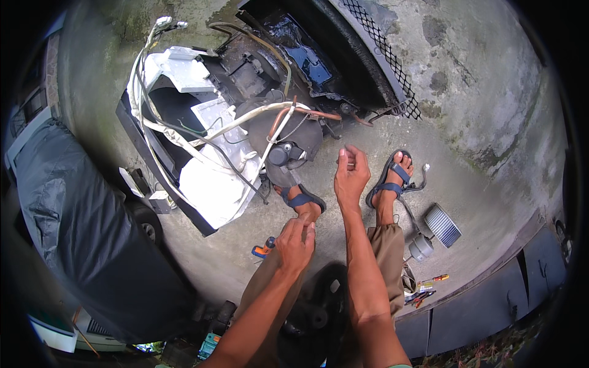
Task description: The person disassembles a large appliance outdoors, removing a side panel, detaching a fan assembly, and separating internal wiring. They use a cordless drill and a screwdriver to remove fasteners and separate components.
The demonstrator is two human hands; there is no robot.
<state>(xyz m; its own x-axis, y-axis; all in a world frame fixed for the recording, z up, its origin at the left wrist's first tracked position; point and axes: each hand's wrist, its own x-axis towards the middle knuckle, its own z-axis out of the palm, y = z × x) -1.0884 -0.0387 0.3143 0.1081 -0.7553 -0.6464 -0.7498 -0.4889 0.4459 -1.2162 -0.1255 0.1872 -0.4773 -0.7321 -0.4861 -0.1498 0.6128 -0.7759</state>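
My left hand (296,246) hangs above my left ankle with its fingers bent and drawn together. Farther forward, my right hand (352,176) is raised between my two feet, its fingers curled in toward the thumb. Whether either hand holds something small, I cannot make out. Nearest to them lies an opened air conditioner unit. It has a white foam housing (211,190), a dark round part (285,153) with a small motor on it, and a bent copper pipe (319,114). Cream wrapped tubing (239,121) and thin wires run across the unit.
A blower wheel (443,224) with its motor (421,248) lies right of my right foot, screwdrivers (434,278) below it. An orange and blue power tool (264,248) is by my left leg. Left stands a covered vehicle (80,214); a black casing (343,55) lies ahead.
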